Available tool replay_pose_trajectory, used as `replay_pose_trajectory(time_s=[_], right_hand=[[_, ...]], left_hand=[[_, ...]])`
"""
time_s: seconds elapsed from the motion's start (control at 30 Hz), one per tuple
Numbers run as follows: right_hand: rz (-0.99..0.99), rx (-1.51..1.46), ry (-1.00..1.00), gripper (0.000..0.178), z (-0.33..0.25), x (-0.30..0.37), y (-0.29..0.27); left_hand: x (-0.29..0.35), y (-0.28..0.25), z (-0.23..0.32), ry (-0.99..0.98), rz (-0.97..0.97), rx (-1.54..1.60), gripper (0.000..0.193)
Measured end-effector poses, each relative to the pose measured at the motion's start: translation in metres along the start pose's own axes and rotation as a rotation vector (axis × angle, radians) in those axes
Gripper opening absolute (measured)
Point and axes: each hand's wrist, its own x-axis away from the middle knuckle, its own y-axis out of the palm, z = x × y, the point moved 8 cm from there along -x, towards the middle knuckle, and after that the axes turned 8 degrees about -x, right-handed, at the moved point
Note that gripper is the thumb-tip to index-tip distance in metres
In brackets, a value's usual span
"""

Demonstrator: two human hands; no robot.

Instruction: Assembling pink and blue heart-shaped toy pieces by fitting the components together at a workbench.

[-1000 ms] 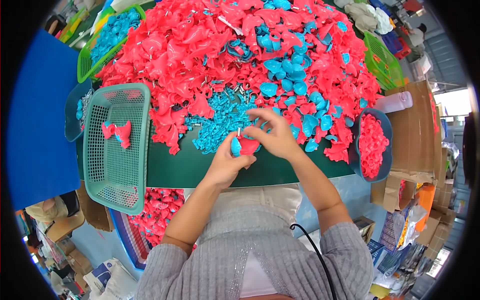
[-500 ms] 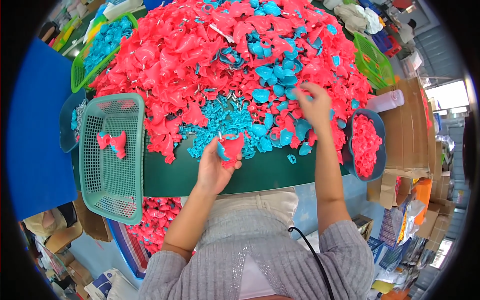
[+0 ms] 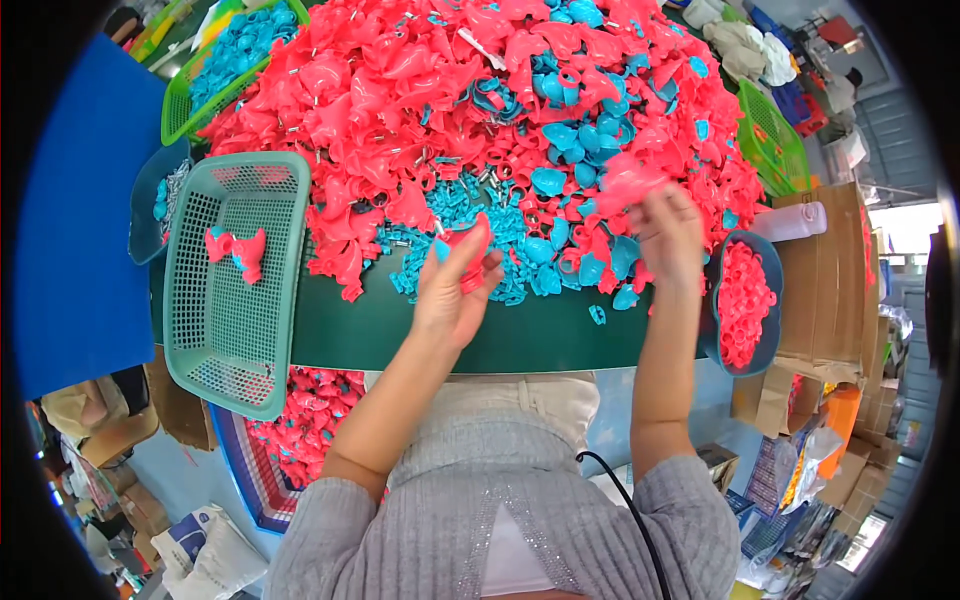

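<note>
My left hand (image 3: 450, 300) is closed round a curved red plastic shell (image 3: 474, 262) with a blue part and a small metal pin at its upper end. To the right, my right hand (image 3: 668, 238) pinches a red plastic piece (image 3: 630, 184), smeared by motion, just over the pile. Beneath and beyond both hands spreads a big heap of red plastic parts (image 3: 375, 95). Blue cup-shaped shells (image 3: 585, 140) lie among them, and many small blue pieces (image 3: 465, 210) are heaped in front, beyond my left hand.
At left stands a green mesh basket (image 3: 235, 330) holding red-and-blue pieces (image 3: 240, 252). A blue-grey bowl of small red parts (image 3: 745, 305), a pale pink bottle (image 3: 790, 222) and a cardboard box (image 3: 820, 285) are at right. Behind left is a light-green basket of blue parts (image 3: 240, 55).
My right hand has come up from the blue shells with a red piece in its fingers. My left hand has turned its shell, and the whole view has shifted slightly.
</note>
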Motion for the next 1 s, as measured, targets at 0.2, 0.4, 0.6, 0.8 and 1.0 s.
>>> replay_pose_trajectory(time_s=[0.2,0.4,0.6,0.8,1.0], right_hand=[[-0.121,-0.227,0.254,0.009,0.066,0.069,0.059],[-0.158,1.081,-0.609,0.051,0.001,0.088,0.123],[-0.31,0.97,-0.395,0.05,0.016,0.079,0.113],[-0.531,1.016,-0.614,0.051,0.0,0.095,0.159],[-0.568,1.065,-0.599,0.052,0.004,0.096,0.167]], left_hand=[[-0.006,0.044,-0.001,0.118,-0.051,0.0,0.039],[0.002,0.037,0.002,0.259,-0.018,-0.115,0.044],[0.01,0.041,0.008,0.289,-0.111,-0.149,0.04],[0.018,0.038,0.007,0.136,-0.218,-0.064,0.044],[0.026,0.04,0.012,0.184,-0.196,-0.117,0.053]])
